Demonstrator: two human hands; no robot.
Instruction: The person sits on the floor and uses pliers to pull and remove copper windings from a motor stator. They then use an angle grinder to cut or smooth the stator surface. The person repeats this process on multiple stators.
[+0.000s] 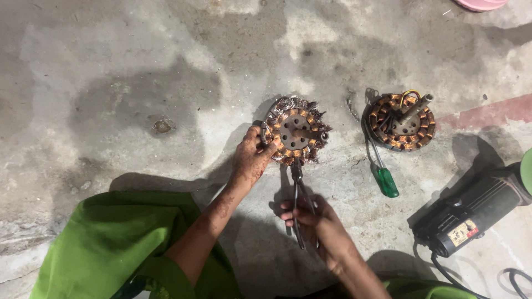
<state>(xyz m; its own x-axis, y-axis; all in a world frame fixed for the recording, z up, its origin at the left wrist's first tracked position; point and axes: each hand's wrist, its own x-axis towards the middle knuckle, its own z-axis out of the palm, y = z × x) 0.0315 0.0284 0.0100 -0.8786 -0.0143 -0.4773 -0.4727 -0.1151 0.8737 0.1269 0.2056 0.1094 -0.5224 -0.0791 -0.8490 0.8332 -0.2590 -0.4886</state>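
A round motor stator (295,130) with copper windings, frayed wire ends and a central shaft stands tilted on the concrete floor. My left hand (250,159) grips its left rim and steadies it. My right hand (316,220) is closed around the handles of metal pliers (298,191). The pliers' jaws reach up to the stator's lower edge, among the frayed copper wire.
A second copper-wound stator (403,120) with a shaft and yellow wire lies to the right. A green-handled screwdriver (380,168) rests beside it. A black power tool (472,212) with a cable sits at the right edge. Green clothing (116,243) covers my lap at lower left.
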